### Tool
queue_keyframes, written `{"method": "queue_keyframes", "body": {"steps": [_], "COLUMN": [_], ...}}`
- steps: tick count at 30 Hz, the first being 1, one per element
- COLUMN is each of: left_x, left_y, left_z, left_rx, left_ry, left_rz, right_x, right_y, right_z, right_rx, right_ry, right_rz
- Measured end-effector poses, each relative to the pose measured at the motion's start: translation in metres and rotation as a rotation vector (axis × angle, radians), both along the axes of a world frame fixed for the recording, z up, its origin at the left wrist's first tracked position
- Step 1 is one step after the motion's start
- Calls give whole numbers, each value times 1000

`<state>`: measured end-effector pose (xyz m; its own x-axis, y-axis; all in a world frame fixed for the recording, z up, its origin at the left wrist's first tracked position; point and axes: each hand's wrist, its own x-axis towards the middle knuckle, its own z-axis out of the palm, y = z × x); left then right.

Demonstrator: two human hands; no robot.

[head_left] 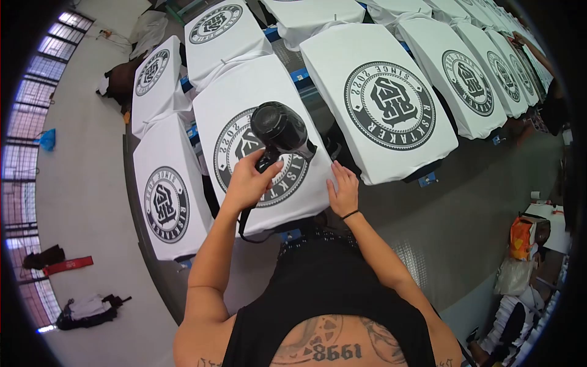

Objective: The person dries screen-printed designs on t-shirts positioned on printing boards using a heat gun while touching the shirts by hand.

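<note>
Your left hand (247, 183) pinches the dryer (278, 125) by its handle, a good spot, over the shirt (244, 79). It looks hard, fairly light. Your right hand (345, 192), fingers slightly spread, is at the soft shirt's edge.

Bright barred windows (46, 104) down the left side, 1 blue bag (47, 140) near them, grey floor (483, 196) at right

Black dryer (279, 127) over printed white shirt (235, 92)
</note>
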<state>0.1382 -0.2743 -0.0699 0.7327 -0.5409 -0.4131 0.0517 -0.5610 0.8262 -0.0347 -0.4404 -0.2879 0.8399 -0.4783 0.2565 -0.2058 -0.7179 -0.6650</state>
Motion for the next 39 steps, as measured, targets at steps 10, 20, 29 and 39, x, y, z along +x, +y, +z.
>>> {"method": "queue_keyframes", "body": {"steps": [10,20,29,39], "left_x": [-104,-161,-146,-114], "left_y": [48,108,154,173], "left_z": [-11,-18,-31,-34], "left_rx": [-25,-13,-121,-73], "left_ry": [-75,-165,-176,-230], "left_rz": [226,560,852,982], "right_x": [-77,-117,-120,-137], "right_y": [-28,-46,-53,-78], "right_z": [23,43,11,54], "right_rx": [100,451,545,701], "right_ry": [-183,-24,212,199], "right_rz": [162,237,163,137]}}
